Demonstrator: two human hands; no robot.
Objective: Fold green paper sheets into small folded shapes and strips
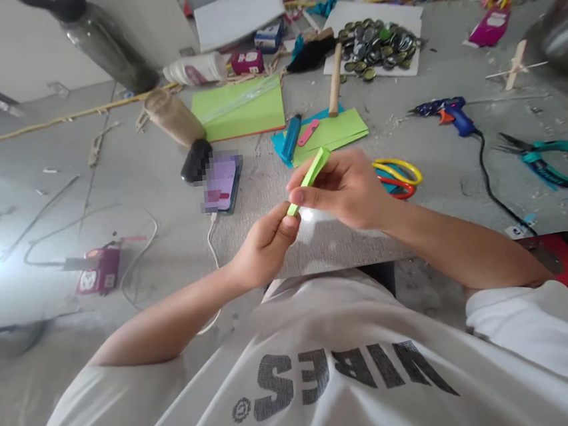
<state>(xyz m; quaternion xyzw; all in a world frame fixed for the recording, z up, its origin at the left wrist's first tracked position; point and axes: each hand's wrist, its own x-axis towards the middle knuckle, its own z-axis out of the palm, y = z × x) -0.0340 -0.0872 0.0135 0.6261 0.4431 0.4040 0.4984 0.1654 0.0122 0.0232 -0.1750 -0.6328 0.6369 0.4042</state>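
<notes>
A narrow strip of folded green paper (316, 170) slants up and to the right between my two hands, above the table's front edge. My left hand (270, 240) pinches its lower end between thumb and fingers. Higher along the strip, my right hand (345, 190) grips it with the thumb across its face. Just beyond my hands lie green paper sheets (346, 128) with a blue utility knife (291, 138) and a small pink tool (309, 132) on them. Scissors with yellow and red handles (401, 178) lie partly hidden behind my right hand.
A phone (223, 182) on a cable lies left of centre, near a tan jar (174, 118). To the right are a blue glue gun (448, 113) and teal-handled pliers (544, 154). Bottle caps (378, 43) are heaped at the back, beside a wooden-handled tool (335, 81).
</notes>
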